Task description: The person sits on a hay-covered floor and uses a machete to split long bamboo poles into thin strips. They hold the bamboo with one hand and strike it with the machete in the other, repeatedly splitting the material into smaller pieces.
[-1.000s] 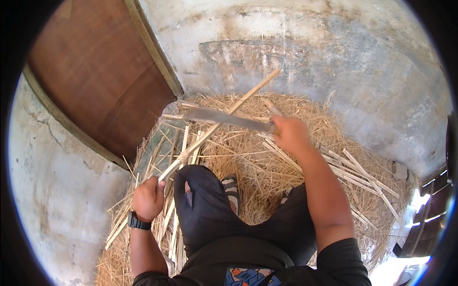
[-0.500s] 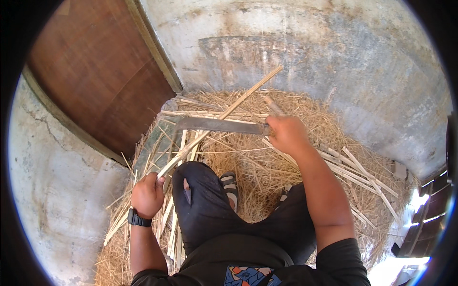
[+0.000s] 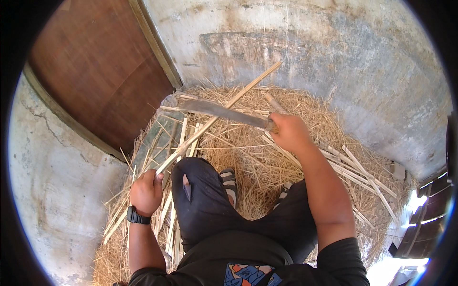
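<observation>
My left hand (image 3: 146,192), with a dark watch on its wrist, is closed round the near end of a long pale bamboo strip (image 3: 200,131). The strip slants up and away to the right, its far end in front of the wall. My right hand (image 3: 289,132) grips the handle of a machete (image 3: 224,113), whose grey blade points left. Blade and strip cross near the blade's middle; whether they touch I cannot tell. My fingers hide most of the handle.
Shavings (image 3: 248,162) cover the ground round my sandalled feet. Split strips (image 3: 360,174) lie to the right, more by my left knee. A short bamboo piece (image 3: 274,103) lies beyond my right hand. A stained wall (image 3: 310,52) and a brown door panel (image 3: 100,71) enclose the far side.
The machete's tip has swung up and away, so the blade now slopes down toward my right hand. My left hand and the strip have barely shifted.
</observation>
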A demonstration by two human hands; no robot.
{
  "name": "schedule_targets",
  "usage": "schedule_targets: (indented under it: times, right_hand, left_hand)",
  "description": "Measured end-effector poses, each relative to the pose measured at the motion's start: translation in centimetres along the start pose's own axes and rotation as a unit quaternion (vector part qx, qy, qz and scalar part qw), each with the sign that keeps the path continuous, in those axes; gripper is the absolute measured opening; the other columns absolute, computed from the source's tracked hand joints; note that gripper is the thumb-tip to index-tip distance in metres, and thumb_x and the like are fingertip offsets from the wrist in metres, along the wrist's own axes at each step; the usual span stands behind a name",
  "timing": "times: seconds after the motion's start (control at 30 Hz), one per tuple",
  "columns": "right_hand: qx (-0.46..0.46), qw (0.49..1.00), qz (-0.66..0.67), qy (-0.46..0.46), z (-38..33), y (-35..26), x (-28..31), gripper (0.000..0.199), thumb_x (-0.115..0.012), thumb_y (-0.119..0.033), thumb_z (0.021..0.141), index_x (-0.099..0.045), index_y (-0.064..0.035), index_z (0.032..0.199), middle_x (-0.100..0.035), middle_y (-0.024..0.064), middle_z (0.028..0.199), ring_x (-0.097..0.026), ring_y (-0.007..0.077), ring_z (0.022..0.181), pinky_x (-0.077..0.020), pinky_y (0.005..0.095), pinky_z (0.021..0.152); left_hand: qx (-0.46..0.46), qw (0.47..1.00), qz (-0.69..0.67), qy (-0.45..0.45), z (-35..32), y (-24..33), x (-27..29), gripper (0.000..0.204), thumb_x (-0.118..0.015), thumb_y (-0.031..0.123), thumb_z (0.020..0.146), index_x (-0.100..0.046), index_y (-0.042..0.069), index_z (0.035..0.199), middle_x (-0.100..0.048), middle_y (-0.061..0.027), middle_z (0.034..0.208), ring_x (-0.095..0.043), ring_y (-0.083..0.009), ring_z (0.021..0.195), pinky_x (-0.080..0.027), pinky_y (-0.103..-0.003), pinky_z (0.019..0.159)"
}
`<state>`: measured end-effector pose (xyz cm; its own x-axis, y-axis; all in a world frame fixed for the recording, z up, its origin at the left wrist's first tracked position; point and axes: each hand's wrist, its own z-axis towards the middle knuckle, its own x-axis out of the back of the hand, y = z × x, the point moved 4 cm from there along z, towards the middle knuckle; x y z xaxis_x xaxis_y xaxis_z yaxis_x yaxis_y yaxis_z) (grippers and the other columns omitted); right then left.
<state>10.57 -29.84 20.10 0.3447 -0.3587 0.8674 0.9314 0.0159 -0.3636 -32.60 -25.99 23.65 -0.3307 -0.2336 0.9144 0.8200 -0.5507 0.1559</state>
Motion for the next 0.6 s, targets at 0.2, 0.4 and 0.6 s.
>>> schedule_targets:
  times: [0.2, 0.4, 0.6]
  right_hand:
    - [-0.016, 1.000, 0.006, 0.007, 0.5, 0.5, 0.2, 0.029, -0.076, -0.016, 0.083, -0.067, -0.0125, 0.111, -0.070, 0.0128, 0.084, -0.069, 0.0343, 0.080, -0.0551, 0.0472, 0.072]
    - [-0.134, 0.987, 0.014, 0.091, 0.3, 4.8, 1.2, 0.029, -0.077, -0.021, 0.085, -0.069, -0.0086, 0.110, -0.071, 0.0163, 0.082, -0.070, 0.0345, 0.077, -0.0538, 0.0439, 0.068]
    - [-0.051, 0.999, 0.017, 0.000, 0.1, 1.4, 1.3, 0.024, -0.075, -0.018, 0.085, -0.068, -0.0115, 0.107, -0.072, 0.0139, 0.087, -0.072, 0.0332, 0.084, -0.0562, 0.0462, 0.073]
  left_hand:
    - [0.000, 0.999, 0.018, 0.028, 0.0, 0.3, 0.4, 0.019, -0.064, 0.022, 0.099, -0.062, 0.004, 0.094, -0.066, -0.0200, 0.082, -0.063, -0.0442, 0.072, -0.049, -0.051, 0.062]
    - [0.001, 0.999, 0.035, 0.015, -0.1, -0.2, 0.2, 0.018, -0.064, 0.023, 0.099, -0.063, 0.004, 0.095, -0.066, -0.0196, 0.082, -0.064, -0.0440, 0.073, -0.049, -0.051, 0.062]
    - [0.005, 1.000, 0.014, -0.008, 0.2, 0.0, -0.4, 0.020, -0.063, 0.023, 0.099, -0.063, 0.004, 0.098, -0.067, -0.0211, 0.083, -0.063, -0.0455, 0.073, -0.049, -0.051, 0.062]
